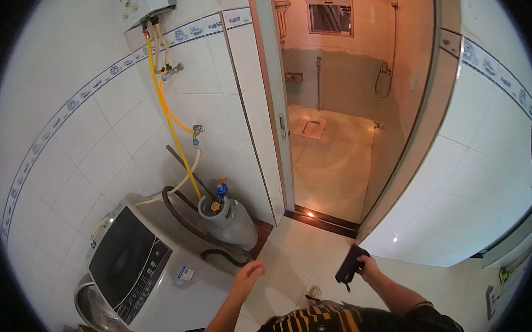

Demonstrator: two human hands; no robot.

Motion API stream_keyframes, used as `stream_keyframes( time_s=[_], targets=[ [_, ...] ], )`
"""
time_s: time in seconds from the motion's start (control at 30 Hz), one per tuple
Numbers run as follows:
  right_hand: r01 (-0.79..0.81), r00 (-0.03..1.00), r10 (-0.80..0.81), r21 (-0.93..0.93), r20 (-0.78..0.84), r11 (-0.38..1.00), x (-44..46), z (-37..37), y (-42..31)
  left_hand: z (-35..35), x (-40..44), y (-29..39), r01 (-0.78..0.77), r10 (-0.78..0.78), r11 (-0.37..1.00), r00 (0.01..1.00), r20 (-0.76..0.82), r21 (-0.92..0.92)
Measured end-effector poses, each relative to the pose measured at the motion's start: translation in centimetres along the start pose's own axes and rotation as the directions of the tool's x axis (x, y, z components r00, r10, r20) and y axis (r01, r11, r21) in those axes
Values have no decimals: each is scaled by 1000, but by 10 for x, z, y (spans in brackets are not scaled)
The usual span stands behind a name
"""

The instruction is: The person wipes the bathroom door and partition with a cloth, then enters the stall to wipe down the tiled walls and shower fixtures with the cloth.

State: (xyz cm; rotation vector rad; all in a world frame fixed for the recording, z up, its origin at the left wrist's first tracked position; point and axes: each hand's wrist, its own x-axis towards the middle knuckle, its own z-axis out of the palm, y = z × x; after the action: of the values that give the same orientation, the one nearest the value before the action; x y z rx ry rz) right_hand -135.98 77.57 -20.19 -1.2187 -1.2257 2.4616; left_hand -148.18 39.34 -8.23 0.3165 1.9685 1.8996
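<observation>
My right hand (370, 267) is closed around the near end of a flat black rectangular object (348, 264). A short dark strap hangs from its lower end, and I cannot make out its exact kind. My left hand (247, 279) is held in the air with nothing visible in it, its fingers loosely bent. It is nearest to the grey top-loading washing machine (191, 294) and its dark drain hose (222, 257), apart from both as far as I can see.
A grey gas cylinder (233, 224) with a yellow hose stands by the wall, below a water heater (146, 8). Ahead, a dark threshold (322, 223) crosses the doorway to a lit bathroom with a squat toilet (310, 127). A metal basin (97, 307) leans beside the washer.
</observation>
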Motion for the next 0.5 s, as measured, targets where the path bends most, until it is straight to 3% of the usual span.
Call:
stream_keyframes(
  time_s=[0.1,0.2,0.23,0.3,0.4,0.5],
  targets=[
    [75,980,-61,-71,192,995,49,67,-53,-8,-3,-54,225,-293,935,925,-240,-275],
    [163,930,-114,-116,349,980,86,137,-98,-10,-5,-89,276,-433,863,836,-337,-423],
    [197,906,-135,-120,401,973,101,160,-108,-12,-3,-96,274,-435,862,832,-345,-426],
    [225,882,-160,-97,444,970,113,208,-135,-19,8,-104,210,-489,759,808,-327,-617],
    [222,903,-172,-83,395,972,131,280,-171,-35,40,-103,146,-472,741,808,-353,-656],
    [364,828,-313,-22,466,931,168,344,-203,-57,90,-94,50,-396,730,844,-362,-682]
  ],
)
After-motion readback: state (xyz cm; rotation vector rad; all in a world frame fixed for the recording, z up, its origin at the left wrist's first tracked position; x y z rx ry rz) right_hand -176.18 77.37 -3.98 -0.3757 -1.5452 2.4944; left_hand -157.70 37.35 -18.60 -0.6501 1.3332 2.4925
